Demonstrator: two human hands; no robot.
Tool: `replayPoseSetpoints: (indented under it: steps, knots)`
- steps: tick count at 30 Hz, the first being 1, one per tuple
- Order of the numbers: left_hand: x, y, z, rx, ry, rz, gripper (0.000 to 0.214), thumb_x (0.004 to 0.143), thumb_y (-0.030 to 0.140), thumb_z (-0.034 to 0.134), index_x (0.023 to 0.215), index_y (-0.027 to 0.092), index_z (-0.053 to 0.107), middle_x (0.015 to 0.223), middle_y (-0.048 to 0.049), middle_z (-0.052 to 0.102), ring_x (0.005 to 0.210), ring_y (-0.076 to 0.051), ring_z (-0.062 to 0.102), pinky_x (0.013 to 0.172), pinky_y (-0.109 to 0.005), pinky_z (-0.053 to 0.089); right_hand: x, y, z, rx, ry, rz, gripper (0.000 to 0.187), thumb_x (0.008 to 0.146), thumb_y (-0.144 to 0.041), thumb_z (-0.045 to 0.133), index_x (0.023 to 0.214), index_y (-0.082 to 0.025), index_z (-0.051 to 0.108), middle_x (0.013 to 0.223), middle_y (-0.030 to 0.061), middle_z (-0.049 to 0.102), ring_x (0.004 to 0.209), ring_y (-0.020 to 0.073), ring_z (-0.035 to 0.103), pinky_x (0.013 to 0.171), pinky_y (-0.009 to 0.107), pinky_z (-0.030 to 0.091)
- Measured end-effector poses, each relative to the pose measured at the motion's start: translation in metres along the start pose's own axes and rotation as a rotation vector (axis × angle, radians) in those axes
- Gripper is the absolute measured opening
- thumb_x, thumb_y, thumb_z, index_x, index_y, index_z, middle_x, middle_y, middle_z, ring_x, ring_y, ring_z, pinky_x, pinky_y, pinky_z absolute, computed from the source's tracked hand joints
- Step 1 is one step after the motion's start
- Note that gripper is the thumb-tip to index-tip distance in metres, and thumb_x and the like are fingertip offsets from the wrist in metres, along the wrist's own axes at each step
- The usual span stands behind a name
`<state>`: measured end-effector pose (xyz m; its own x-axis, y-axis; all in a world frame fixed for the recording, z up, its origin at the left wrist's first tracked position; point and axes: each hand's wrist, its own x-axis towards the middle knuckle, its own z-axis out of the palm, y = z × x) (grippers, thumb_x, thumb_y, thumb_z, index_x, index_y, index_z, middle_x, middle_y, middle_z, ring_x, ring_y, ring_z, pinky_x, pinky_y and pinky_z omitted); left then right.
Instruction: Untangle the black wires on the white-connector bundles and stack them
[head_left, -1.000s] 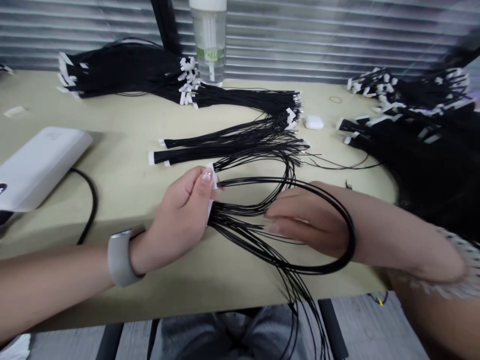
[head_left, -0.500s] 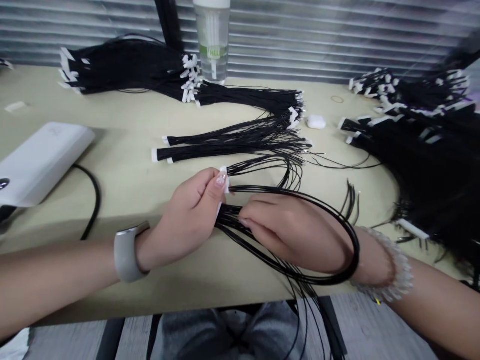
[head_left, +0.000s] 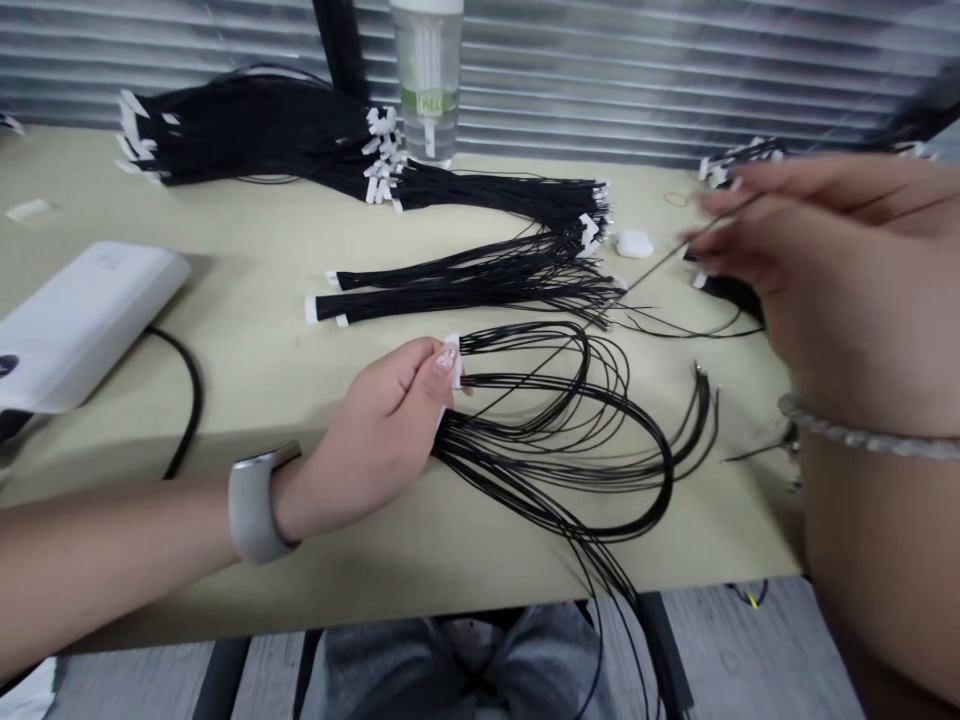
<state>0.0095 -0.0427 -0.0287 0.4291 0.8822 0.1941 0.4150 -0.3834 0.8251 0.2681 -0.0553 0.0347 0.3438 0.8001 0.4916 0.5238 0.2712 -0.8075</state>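
The wires (head_left: pixel 670 475) hang in loops at the centre of the frame, held at their connector end above the near part of the table (head_left: pixel 300 250). Half a second ago the right hand (head_left: pixel 862 270) was down among these loops, close to the left hand (head_left: pixel 394 420); now it is at the right of the frame, drawing one strand (head_left: pixel 660 265) out in a straight diagonal. That seems to set this single strand apart from the others, while the connector end has hardly moved.

The wires are black and thin. Some curve back in open loops, others trail over the table's near edge at the bottom of the frame, and a group with bare-looking tips ends right of centre. Two white connectors show at the left hand: the upper one (head_left: pixel 453 360) under the thumb, the lower one (head_left: pixel 440 418) partly covered by the hand. The left thumb presses down; the other fingers are mostly hidden beneath. The right thumb and fingertips, blurred, appear to pinch the strand.

Just beyond, two slim bundles (head_left: pixel 450 305) lie across the middle, their ends near a small white case (head_left: pixel 634 243). A larger pile (head_left: pixel 247 135) fills the upper left, beside a bottle (head_left: pixel 427 90). A white power bank (head_left: pixel 97 320) sits at the left.
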Motion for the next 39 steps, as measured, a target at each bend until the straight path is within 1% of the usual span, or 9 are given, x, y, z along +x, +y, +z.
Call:
replayPoseSetpoints:
  steps: [3, 6, 7, 10, 13, 15, 24, 34, 39]
  knots:
    - [0.000, 0.000, -0.001, 0.002, -0.015, 0.011, 0.034, 0.091, 0.037, 0.029, 0.065, 0.018, 0.042, 0.061, 0.0013, 0.044, 0.056, -0.011, 0.042, 0.052, -0.023, 0.037, 0.006, -0.004, 0.000, 0.361, 0.171, 0.140, 0.020, 0.073, -0.014, 0.054, 0.086, -0.020, 0.069, 0.096, 0.0006, 0.065, 0.070, 0.0061, 0.057, 0.057, 0.027, 0.036]
    - [-0.001, 0.001, -0.001, 0.011, -0.033, 0.016, 0.035, 0.091, 0.036, 0.029, 0.064, 0.018, 0.041, 0.061, 0.0015, 0.043, 0.055, -0.010, 0.040, 0.051, -0.022, 0.036, 0.000, -0.015, 0.006, 0.326, 0.236, 0.199, 0.025, 0.074, -0.008, 0.049, 0.086, -0.020, 0.068, 0.090, 0.0000, 0.064, 0.056, 0.0010, 0.048, 0.041, 0.021, 0.024]
    - [-0.001, 0.001, -0.001, 0.013, -0.041, 0.017, 0.035, 0.091, 0.036, 0.029, 0.064, 0.018, 0.041, 0.061, 0.0015, 0.042, 0.055, -0.010, 0.039, 0.051, -0.022, 0.036, -0.007, -0.018, 0.010, 0.263, 0.208, 0.166, 0.027, 0.074, -0.008, 0.050, 0.092, -0.020, 0.067, 0.084, 0.0009, 0.063, 0.053, 0.0022, 0.048, 0.038, 0.021, 0.019]
    - [-0.001, 0.000, -0.001, 0.009, -0.048, 0.023, 0.034, 0.091, 0.034, 0.030, 0.063, 0.018, 0.041, 0.060, 0.0019, 0.041, 0.055, -0.010, 0.038, 0.051, -0.021, 0.036, -0.031, -0.025, 0.026, 0.095, -0.028, -0.073, 0.038, 0.078, -0.018, 0.055, 0.116, -0.020, 0.052, 0.068, -0.0009, 0.059, 0.043, 0.0043, 0.045, 0.036, 0.021, 0.025]
    - [-0.002, 0.001, 0.000, 0.002, -0.044, 0.028, 0.033, 0.091, 0.033, 0.032, 0.063, 0.018, 0.039, 0.060, 0.0025, 0.040, 0.054, -0.009, 0.036, 0.051, -0.021, 0.035, -0.052, -0.027, 0.043, -0.217, -0.378, -0.311, 0.007, 0.077, -0.018, 0.057, 0.084, -0.016, 0.059, 0.066, -0.0012, 0.059, 0.054, 0.0047, 0.049, 0.048, 0.019, 0.038]
    - [-0.002, 0.001, 0.000, 0.012, -0.051, 0.025, 0.033, 0.091, 0.033, 0.031, 0.063, 0.018, 0.038, 0.059, 0.0027, 0.038, 0.053, -0.009, 0.035, 0.050, -0.021, 0.034, -0.059, -0.026, 0.050, -0.377, -0.489, -0.461, 0.006, 0.079, -0.017, 0.054, 0.076, -0.015, 0.058, 0.071, -0.0004, 0.059, 0.063, 0.0060, 0.051, 0.056, 0.019, 0.041]
    - [-0.003, 0.001, 0.000, 0.022, -0.100, 0.022, 0.033, 0.091, 0.036, 0.030, 0.064, 0.019, 0.037, 0.060, 0.0025, 0.038, 0.055, -0.010, 0.035, 0.051, -0.023, 0.033, -0.061, -0.021, 0.056, -0.587, -0.613, -0.510, 0.024, 0.086, -0.021, 0.041, 0.076, -0.014, 0.062, 0.071, 0.0034, 0.052, 0.068, 0.0105, 0.048, 0.061, 0.023, 0.037]
    - [-0.003, 0.003, 0.000, 0.023, -0.116, 0.033, 0.032, 0.091, 0.035, 0.030, 0.064, 0.018, 0.035, 0.060, 0.0027, 0.036, 0.054, -0.010, 0.033, 0.050, -0.023, 0.031, -0.061, -0.022, 0.055, -0.640, -0.651, -0.547, 0.028, 0.087, -0.024, 0.038, 0.077, -0.015, 0.062, 0.071, 0.0024, 0.052, 0.068, 0.0104, 0.047, 0.058, 0.024, 0.033]
    - [-0.002, 0.003, 0.001, 0.039, -0.139, 0.038, 0.032, 0.091, 0.036, 0.029, 0.065, 0.018, 0.035, 0.060, 0.0027, 0.036, 0.054, -0.010, 0.033, 0.050, -0.023, 0.031, -0.063, -0.021, 0.056, -0.743, -0.600, -0.626, 0.017, 0.081, -0.017, 0.044, 0.075, -0.017, 0.059, 0.070, 0.0007, 0.050, 0.065, 0.0099, 0.044, 0.053, 0.024, 0.028]
